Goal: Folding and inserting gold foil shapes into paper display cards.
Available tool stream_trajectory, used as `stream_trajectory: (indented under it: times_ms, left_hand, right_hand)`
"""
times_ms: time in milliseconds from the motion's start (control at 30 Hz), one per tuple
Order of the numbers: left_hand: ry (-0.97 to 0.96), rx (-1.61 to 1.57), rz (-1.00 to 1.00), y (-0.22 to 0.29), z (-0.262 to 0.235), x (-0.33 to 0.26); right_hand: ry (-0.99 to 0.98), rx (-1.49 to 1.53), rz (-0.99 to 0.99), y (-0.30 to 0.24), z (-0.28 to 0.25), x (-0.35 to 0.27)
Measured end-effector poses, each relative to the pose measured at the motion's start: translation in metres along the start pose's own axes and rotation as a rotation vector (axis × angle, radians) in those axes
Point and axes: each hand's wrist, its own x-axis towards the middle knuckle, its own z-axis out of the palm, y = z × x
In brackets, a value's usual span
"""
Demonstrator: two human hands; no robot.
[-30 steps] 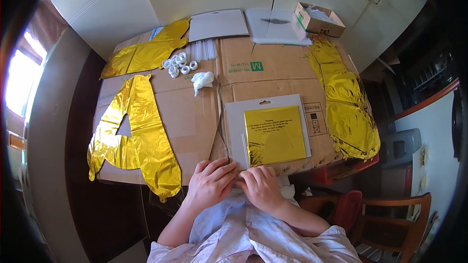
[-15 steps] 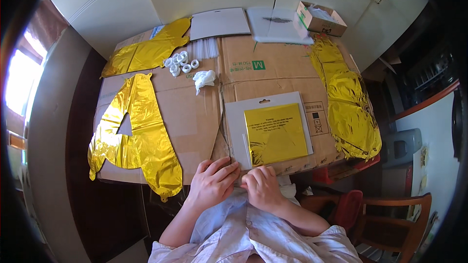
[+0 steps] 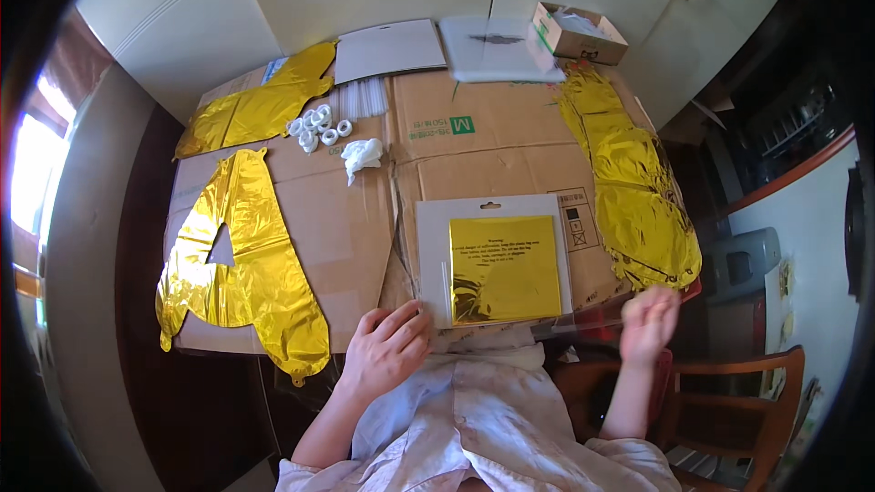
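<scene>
My left hand [image 3: 390, 351] is at the table's near edge, by the lower left corner of a white card [image 3: 433, 260] with a hang hole. Its fingers are curled together, and what they pinch is hidden. My right hand [image 3: 649, 323] is raised off to the right, past the card, its fingers closed and slightly blurred. A faint clear strip seems to run from it toward the left hand, too thin to name. On the card lies a folded gold foil packet [image 3: 506, 269] in clear plastic, with dark print.
Flat gold foil balloons lie around: an A-shaped one [image 3: 273, 282] left, one [image 3: 260, 109] far left, a crinkled one [image 3: 638, 191] right. White rings [image 3: 330, 137], a crumpled tissue [image 3: 362, 157], white cards [image 3: 387, 50] and a small box [image 3: 583, 36] lie on the cardboard [image 3: 483, 155].
My right hand has swung away to the right from beside the left hand, still closed. My left hand stays near the card's corner. The whole view has shifted slightly.
</scene>
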Motion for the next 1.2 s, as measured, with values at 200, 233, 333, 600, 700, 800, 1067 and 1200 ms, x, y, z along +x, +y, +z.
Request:
stream_trajectory:
  times_ms: [200,233,333,600,700,800,1067,1200]
  left_hand:
    - [0.001,-0.012,0.007,0.001,0.0,0.0]
    - [0.015,-0.014,0.009,0.002,0.001,0.001]
    - [0.043,-0.004,0.003,0.005,0.004,0.004]
    - [0.086,-0.009,0.009,0.008,0.01,0.004]
    - [0.096,-0.017,0.006,0.008,0.009,0.005]
    - [0.096,-0.024,0.006,0.008,0.008,0.006]
    - [0.101,-0.022,0.01,0.007,0.009,0.005]
    - [0.099,-0.021,0.018,0.006,0.009,0.005]
  right_hand:
    - [0.377,-0.382,-0.517,-0.034,-0.058,0.029]
    - [0.285,-0.499,-0.482,-0.033,-0.059,0.024]
    - [-0.381,-1.1,-0.518,-0.03,-0.025,0.016]
    - [-0.674,-1.104,-0.476,0.005,0.033,0.001]
    - [-0.704,-1.238,-0.501,0.004,0.047,0.009]
    - [-0.728,-1.292,-0.544,0.005,0.049,0.012]
    - [-0.719,-1.366,-0.71,0.008,0.053,0.017]
    - [-0.728,-1.367,-0.751,0.011,0.052,0.016]
